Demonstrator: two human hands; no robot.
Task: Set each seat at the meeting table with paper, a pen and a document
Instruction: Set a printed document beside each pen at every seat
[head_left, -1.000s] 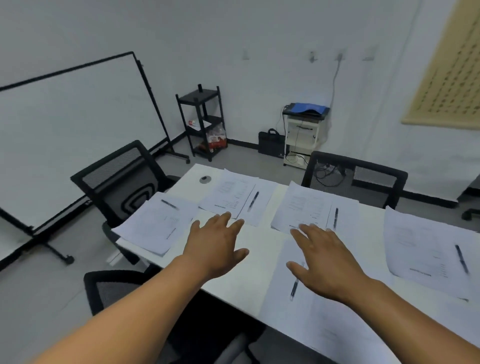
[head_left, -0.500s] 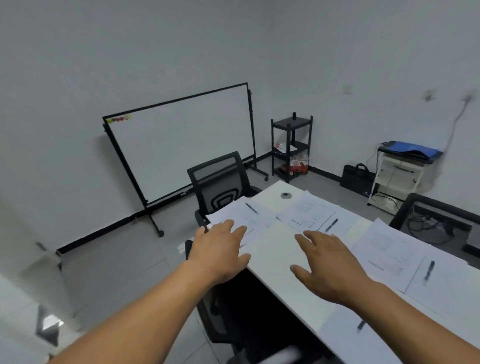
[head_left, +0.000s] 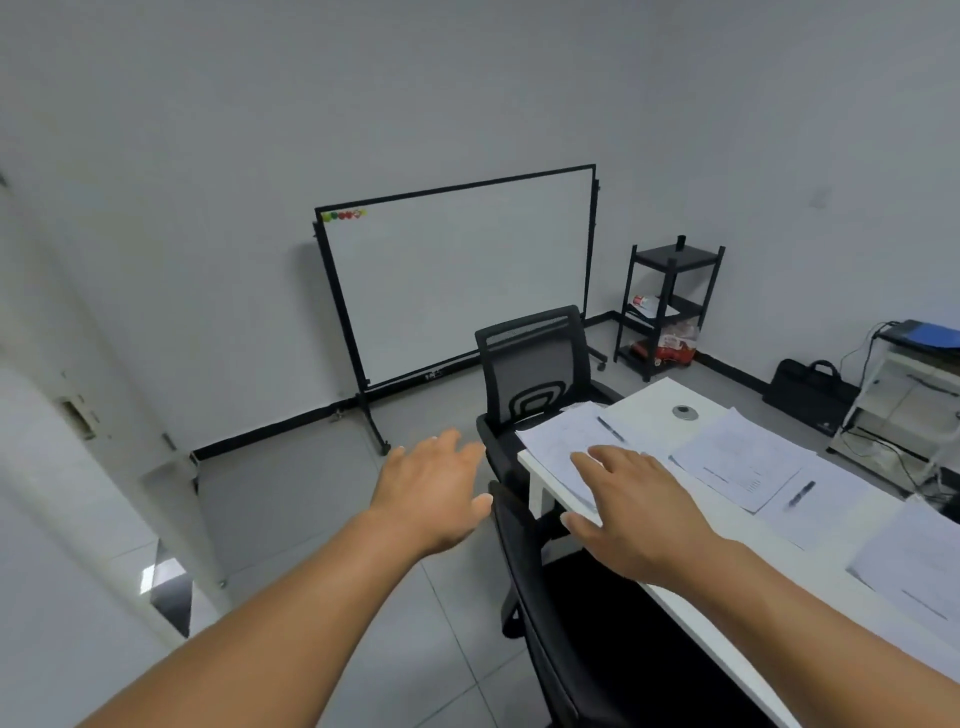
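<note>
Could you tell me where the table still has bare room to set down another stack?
Bare white top lies around the grommet at the far corner, and along the near edge of the table beside the right hand. The paper sets crowd the middle.

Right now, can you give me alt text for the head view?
Two bare hands, left hand and right hand, reach forward open and empty beside the corner of a white meeting table set with printed paper sheets and dark pens. Behind it stand a black mesh office chair and a black-framed whiteboard.
</note>
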